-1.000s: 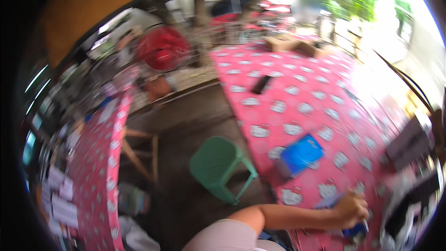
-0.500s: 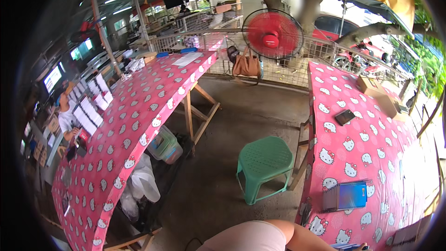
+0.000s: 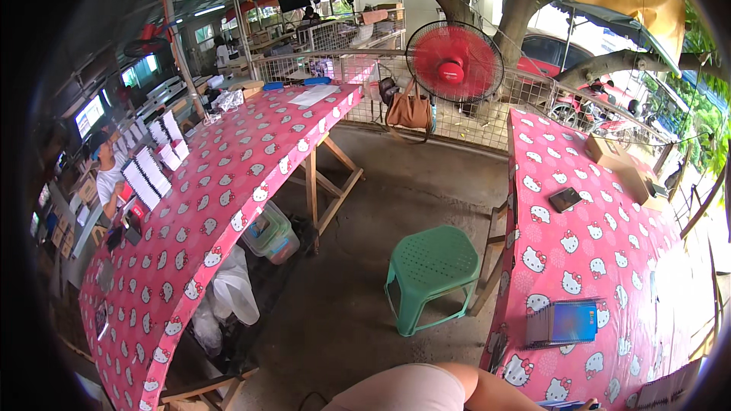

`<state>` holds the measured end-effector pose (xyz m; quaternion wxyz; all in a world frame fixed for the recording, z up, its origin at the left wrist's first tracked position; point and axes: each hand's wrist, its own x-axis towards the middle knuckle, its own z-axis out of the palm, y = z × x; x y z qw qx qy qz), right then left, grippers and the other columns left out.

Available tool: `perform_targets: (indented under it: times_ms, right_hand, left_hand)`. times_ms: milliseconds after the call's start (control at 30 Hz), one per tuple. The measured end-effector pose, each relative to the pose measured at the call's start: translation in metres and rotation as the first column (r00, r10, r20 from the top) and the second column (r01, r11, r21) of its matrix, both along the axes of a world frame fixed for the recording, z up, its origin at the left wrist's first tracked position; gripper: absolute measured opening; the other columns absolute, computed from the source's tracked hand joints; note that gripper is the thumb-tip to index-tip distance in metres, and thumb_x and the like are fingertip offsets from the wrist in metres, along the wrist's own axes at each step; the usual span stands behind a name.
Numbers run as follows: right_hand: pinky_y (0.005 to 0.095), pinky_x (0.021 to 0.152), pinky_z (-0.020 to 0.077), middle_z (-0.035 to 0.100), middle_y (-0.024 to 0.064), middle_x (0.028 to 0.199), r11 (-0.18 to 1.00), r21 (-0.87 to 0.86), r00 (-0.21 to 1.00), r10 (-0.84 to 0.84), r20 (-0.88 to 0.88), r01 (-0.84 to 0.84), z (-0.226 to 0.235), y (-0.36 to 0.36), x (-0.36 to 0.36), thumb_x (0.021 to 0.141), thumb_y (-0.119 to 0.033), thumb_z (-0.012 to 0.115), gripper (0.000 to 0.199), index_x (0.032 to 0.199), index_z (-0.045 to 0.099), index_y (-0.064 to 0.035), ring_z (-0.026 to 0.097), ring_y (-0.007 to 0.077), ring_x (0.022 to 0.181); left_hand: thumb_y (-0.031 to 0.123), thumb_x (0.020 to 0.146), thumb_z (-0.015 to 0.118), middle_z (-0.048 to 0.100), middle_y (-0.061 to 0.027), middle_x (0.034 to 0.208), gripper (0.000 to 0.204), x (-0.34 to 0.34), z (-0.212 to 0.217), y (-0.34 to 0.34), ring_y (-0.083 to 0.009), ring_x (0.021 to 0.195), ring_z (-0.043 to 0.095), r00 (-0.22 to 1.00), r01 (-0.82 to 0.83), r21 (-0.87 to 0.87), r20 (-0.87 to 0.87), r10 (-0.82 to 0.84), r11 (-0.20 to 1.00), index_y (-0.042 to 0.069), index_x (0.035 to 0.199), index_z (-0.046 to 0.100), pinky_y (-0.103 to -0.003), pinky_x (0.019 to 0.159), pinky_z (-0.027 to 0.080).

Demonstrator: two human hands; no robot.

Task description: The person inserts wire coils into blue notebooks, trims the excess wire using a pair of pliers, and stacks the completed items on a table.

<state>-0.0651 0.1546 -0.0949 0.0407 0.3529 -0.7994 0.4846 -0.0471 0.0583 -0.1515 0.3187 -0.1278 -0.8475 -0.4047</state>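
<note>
Only my upper arm in a pale pink sleeve (image 3: 411, 388) and a bare forearm (image 3: 502, 392) show at the lower edge, reaching right toward the near end of the right-hand table (image 3: 609, 259), which has a pink patterned cloth. Both hands are cut off by the frame edge. Nearest the forearm on that table lies a stack of blue-covered flat packs (image 3: 563, 323). Farther up the same table rest a black phone (image 3: 565, 199) and cardboard boxes (image 3: 617, 161).
A green plastic stool (image 3: 430, 266) stands between the tables. The long left table (image 3: 228, 183) carries rows of white stacks (image 3: 148, 175); a person (image 3: 106, 179) is behind it. Plastic tubs (image 3: 268, 232) and white bags (image 3: 228, 289) sit underneath. A red fan (image 3: 454, 61) and a brown bag (image 3: 410, 113) hang on the fence.
The view has swung left, away from the right table, to take in the left table. My right hand, seen a second ago on a blue item, has dropped out of view.
</note>
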Motion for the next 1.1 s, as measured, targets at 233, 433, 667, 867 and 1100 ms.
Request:
perform_targets:
  times_ms: [233,433,667,867,1100]
  right_hand:
    - [0.0347,0.073,0.0527,0.066,0.0162,0.091,0.999,-0.003,0.999,0.039,0.01,-0.039,0.001,-0.005,-0.003,0.076,-0.004,0.067,0.024,0.098,0.064,0.0065,0.063,0.0261,0.08]
    - [0.0325,0.073,0.0531,0.066,0.0147,0.092,0.998,0.0,0.998,0.059,0.019,-0.059,0.007,-0.004,-0.002,0.077,0.001,0.066,0.023,0.099,0.064,0.0062,0.063,0.0235,0.08]
    - [0.03,0.073,0.0535,0.066,0.0128,0.094,1.0,-0.019,1.0,0.012,0.01,-0.011,0.012,0.027,-0.002,0.077,0.007,0.064,0.024,0.102,0.064,0.0059,0.063,0.0206,0.081]
    - [0.0278,0.073,0.0539,0.066,0.0112,0.095,0.998,-0.062,1.0,-0.006,0.028,0.008,0.008,0.067,0.004,0.078,0.012,0.063,0.027,0.104,0.064,0.0057,0.063,0.0181,0.081]
    - [0.0228,0.059,0.0425,0.055,0.0034,0.075,0.967,-0.152,0.978,-0.206,0.017,0.206,0.019,0.085,0.028,0.077,0.005,0.064,0.01,0.078,0.058,-0.0029,0.05,0.0106,0.063]
  left_hand:
    - [0.034,0.07,0.072,0.064,0.0014,0.08,0.015,0.004,0.008,-0.005,-0.0223,0.091,0.057,0.999,-0.046,-0.013,-0.007,0.046,0.999,0.022,0.078,0.071,-0.047,0.082,0.04]
    - [0.034,0.07,0.072,0.063,0.0007,0.08,0.016,0.015,0.015,-0.011,-0.0226,0.091,0.057,0.996,-0.087,-0.021,-0.012,0.087,0.996,0.02,0.078,0.071,-0.047,0.082,0.04]
    - [0.034,0.071,0.073,0.063,0.0,0.08,0.017,0.029,0.031,-0.016,-0.0229,0.091,0.056,0.995,-0.101,-0.063,-0.032,0.099,0.993,0.019,0.079,0.07,-0.047,0.083,0.039]
    - [0.037,0.073,0.068,0.06,0.0005,0.085,0.017,0.039,0.045,-0.011,-0.0214,0.1,0.051,0.992,0.013,0.017,0.122,-0.015,1.0,0.02,0.078,0.067,-0.053,0.093,0.028]
    - [0.034,0.083,0.067,0.063,-0.0005,0.091,0.019,0.037,0.058,-0.018,-0.0194,0.099,0.054,0.985,0.102,-0.02,0.139,-0.099,0.995,0.016,0.087,0.07,-0.05,0.096,0.027]
